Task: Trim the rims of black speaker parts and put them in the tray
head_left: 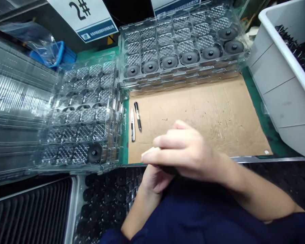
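Under the right hand (pixel 185 152) lies a dark, half-hidden part (pixel 168 168).

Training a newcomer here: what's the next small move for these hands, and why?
Probably lift the right hand off the left hand: it covers the left palm, hiding anything held, and the left tray shows just one black disc beside empty pockets.

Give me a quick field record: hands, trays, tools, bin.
right hand: lies over the left hand, fingers extended
left hand: underneath; something dark between them, unclear
far tray: clear, front row filled with black round parts
left tray: clear, one black part at near corner
cardboard sheet: pen and knife at its left edge
white bin: at right, dark parts inside
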`<state>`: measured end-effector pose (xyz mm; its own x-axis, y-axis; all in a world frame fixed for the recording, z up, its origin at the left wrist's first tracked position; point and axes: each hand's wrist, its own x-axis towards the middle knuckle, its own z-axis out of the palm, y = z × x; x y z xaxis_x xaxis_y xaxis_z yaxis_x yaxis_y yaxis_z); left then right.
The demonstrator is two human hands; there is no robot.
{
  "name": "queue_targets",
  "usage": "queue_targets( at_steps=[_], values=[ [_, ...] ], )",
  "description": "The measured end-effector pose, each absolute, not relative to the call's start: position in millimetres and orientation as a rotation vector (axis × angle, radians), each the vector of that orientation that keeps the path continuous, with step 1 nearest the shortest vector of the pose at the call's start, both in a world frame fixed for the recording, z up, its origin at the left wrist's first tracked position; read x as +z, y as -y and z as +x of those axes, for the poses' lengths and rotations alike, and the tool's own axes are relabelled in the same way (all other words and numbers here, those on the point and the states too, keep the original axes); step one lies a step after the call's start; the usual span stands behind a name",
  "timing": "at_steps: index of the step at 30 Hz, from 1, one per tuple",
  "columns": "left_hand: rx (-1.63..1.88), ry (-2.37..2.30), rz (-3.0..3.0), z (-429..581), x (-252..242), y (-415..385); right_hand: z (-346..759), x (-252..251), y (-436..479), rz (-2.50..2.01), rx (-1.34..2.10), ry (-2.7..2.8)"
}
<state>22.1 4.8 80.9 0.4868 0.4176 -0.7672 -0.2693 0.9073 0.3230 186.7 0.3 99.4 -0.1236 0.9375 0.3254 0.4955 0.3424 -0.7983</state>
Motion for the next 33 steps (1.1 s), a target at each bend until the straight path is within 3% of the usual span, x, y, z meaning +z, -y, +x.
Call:
queue_targets(
  at_steps=[2, 11, 16, 20, 25, 29, 33],
  values=[
    [0.376, -0.927, 0.172, 23, 84, -6, 201, 88, -1, -1.168, 0.822, 1.678],
    [0.359, -0.675, 0.157, 17, 86, -15, 215, 0, 84, -1.733, 1.163, 1.354],
    [0.334, -0.711, 0.208, 24, 87, -14, 204, 59, 55, -1.794, 0.823, 1.11],
    [0.391, -0.834, 0.289, 25, 88, -16, 188, 104, 28, -1.537, 0.601, 1.407],
    [0.452, -0.884, 0.373, 20, 84, -20, 182, 101, 29, -1.722, 0.783, 1.546],
    [0.632, -0.846, 0.478, 31, 88, -17, 170, 95, 33, -1.637, 0.472, 1.366],
    [0.789, -0.796, 0.675, 42, 97, -10, 155, 102, 45, -1.583, 0.536, 1.26]
  ],
)
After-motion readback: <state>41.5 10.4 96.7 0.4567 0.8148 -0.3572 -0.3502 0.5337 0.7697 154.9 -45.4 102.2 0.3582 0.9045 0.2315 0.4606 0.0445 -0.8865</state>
